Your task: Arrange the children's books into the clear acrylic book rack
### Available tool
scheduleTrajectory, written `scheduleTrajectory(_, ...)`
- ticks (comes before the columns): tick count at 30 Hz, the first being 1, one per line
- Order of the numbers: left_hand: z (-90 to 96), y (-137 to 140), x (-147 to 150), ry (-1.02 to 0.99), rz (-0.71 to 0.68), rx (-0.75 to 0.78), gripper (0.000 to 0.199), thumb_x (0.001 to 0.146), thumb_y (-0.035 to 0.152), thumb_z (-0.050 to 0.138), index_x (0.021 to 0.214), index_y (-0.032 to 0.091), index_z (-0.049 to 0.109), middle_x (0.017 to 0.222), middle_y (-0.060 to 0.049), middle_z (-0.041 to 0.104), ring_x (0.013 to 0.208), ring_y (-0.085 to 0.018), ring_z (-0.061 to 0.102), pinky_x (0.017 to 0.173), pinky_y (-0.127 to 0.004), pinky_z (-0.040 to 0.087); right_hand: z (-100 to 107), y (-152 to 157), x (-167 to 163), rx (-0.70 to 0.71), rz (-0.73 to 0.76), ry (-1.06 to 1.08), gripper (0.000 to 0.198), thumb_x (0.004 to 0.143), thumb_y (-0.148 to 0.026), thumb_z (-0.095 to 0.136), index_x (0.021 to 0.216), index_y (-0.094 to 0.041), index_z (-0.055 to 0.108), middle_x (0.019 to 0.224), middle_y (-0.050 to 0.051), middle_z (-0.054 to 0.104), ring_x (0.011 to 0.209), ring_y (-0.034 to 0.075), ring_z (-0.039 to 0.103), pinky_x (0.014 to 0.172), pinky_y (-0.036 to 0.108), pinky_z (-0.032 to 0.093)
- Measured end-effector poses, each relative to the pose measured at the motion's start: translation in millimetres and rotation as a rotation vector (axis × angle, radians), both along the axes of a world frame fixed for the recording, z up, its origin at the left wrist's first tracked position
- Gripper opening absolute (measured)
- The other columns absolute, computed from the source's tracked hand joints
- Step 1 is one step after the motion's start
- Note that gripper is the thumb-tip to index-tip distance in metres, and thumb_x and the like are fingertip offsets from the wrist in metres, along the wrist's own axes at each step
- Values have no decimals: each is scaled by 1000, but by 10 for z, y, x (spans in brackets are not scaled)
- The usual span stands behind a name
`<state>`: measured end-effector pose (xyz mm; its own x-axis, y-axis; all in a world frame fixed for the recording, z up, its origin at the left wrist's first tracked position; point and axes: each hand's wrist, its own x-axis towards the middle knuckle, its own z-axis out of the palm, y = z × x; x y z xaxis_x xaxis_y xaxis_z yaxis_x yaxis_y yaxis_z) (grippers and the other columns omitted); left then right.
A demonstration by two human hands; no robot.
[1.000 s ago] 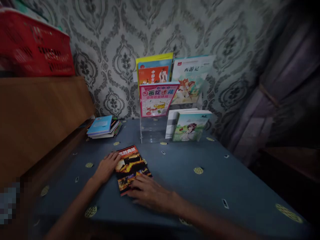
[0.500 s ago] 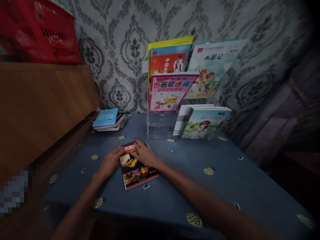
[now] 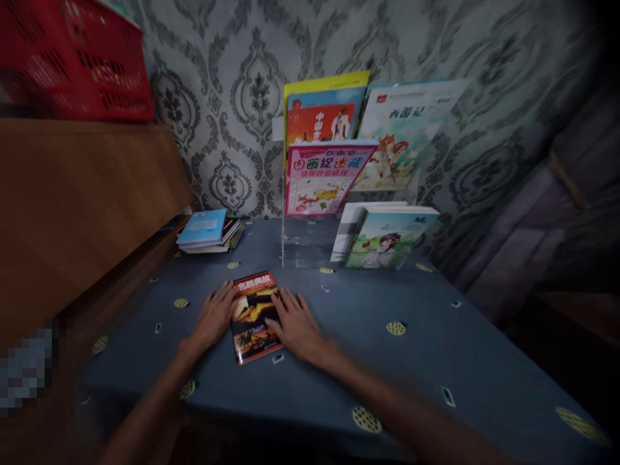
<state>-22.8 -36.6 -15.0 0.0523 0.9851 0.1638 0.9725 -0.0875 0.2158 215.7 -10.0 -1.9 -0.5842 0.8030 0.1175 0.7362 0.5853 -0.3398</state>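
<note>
A dark book (image 3: 254, 316) with a red title band and orange scenery pictures lies flat, cover up, on the blue patterned tablecloth (image 3: 339, 361). My left hand (image 3: 217, 314) rests along its left edge, fingers stretched out and the tips touching the cover's upper left. On the other side, my right hand (image 3: 296, 323) lies with fingers spread over the book's right edge, covering part of its lower right.
Behind the book stands a clear rack (image 3: 305, 252) holding several upright books, among them a pink book (image 3: 324, 181) and a green book (image 3: 387, 239). A stack of books (image 3: 206, 229) lies at back left. A red basket (image 3: 111, 71) sits on a wooden cabinet (image 3: 87, 194).
My right hand has slid right and nearer to me, off the title, which now shows in full. The left hand stays at the book's left edge. The view has shifted slightly.
</note>
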Motion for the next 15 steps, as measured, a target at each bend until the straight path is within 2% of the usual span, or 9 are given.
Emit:
scheduleTrajectory(3,-104,-33,47,-10,102,46,46,100,30,31,140,17,51,153,-20,42,142,-32,40,109,-57,37,25,-136,65,-13,14,11,61,97,-45,49,148,-14,43,157,20,35,148,35,26,118,58,23)
scheduleTrajectory(6,-266,10,57,-115,154,140,48,97,29,31,138,16,53,146,-21,51,139,-33,45,110,-58,36,42,-171,93,-33,13,29,63,97,-50,47,148,-13,45,156,22,36,148,38,26,119,59,22)
scheduleTrajectory(8,-323,76,59,-307,141,190,47,94,34,37,133,16,55,138,-19,58,134,-33,50,111,-56,37,38,-164,108,-39,28,55,66,96,-53,46,148,-12,44,156,24,34,148,39,24,119,60,19)
scheduleTrajectory(10,-298,142,69,-556,158,208,47,88,42,46,127,18,58,131,-15,64,129,-33,54,111,-53,40,16,-152,127,-37,41,75,70,96,-55,45,149,-11,43,157,26,32,148,40,22,119,61,18)
scheduleTrajectory(12,-201,188,89,-832,211,205,49,77,48,59,118,20,61,123,-12,68,126,-35,56,109,-50,43,-21,-141,143,-37,41,88,72,94,-57,47,150,-11,42,157,26,29,149,40,20,119,62,18)
scheduleTrajectory(15,-16,202,135,-1226,295,192,51,61,41,76,107,21,62,116,-12,70,125,-36,57,108,-47,45,-76,-120,159,-42,31,107,74,93,-60,47,151,-13,40,158,25,28,148,41,20,118,62,20)
